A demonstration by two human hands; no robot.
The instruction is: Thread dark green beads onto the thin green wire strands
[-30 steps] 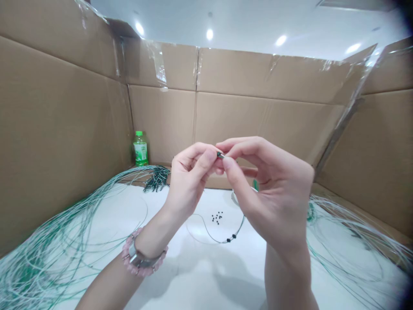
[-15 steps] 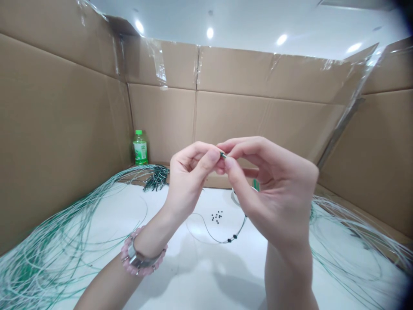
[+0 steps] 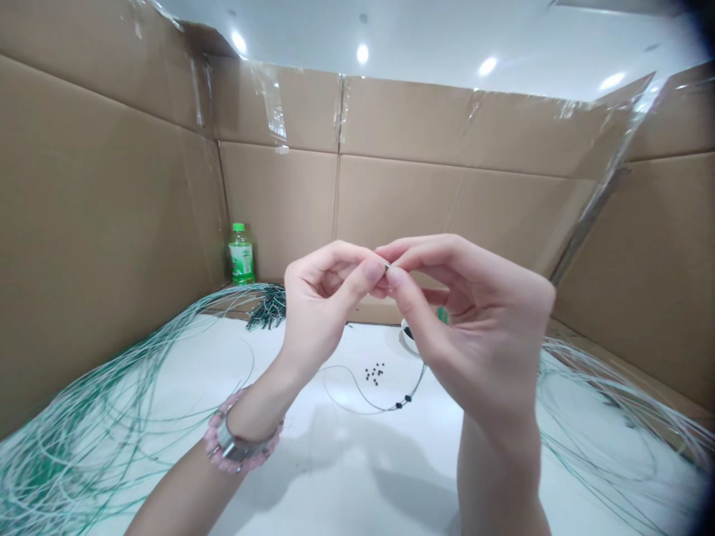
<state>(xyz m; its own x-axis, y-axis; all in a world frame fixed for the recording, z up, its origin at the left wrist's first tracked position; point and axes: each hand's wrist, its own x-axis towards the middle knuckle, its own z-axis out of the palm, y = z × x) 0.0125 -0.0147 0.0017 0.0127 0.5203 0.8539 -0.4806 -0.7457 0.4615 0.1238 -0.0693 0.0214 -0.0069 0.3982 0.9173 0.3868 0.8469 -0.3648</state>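
My left hand (image 3: 318, 305) and my right hand (image 3: 480, 320) meet fingertip to fingertip above the white table. Each pinches thumb against index finger on a thin wire (image 3: 415, 385), and only a short bit shows between them. From behind my right hand the wire drops to the table and curves left in a loop. Two black bead-like pieces (image 3: 403, 402) sit on it. The fingertips cover whatever else is at the wire's end. Several tiny black pieces (image 3: 375, 374) lie loose on the table beyond the loop.
A white bowl (image 3: 409, 339) with dark contents is partly behind my right hand. Bundles of green and white wires (image 3: 112, 402) lie left, more wires (image 3: 620, 394) right. Dark-ended wires (image 3: 269, 305) and a green bottle (image 3: 242, 254) stand at the back. Cardboard walls (image 3: 402, 193) surround the table.
My fingertips have closed together, covering the dark piece that showed between them. The hanging wire and its two black pieces have shifted slightly up and right.
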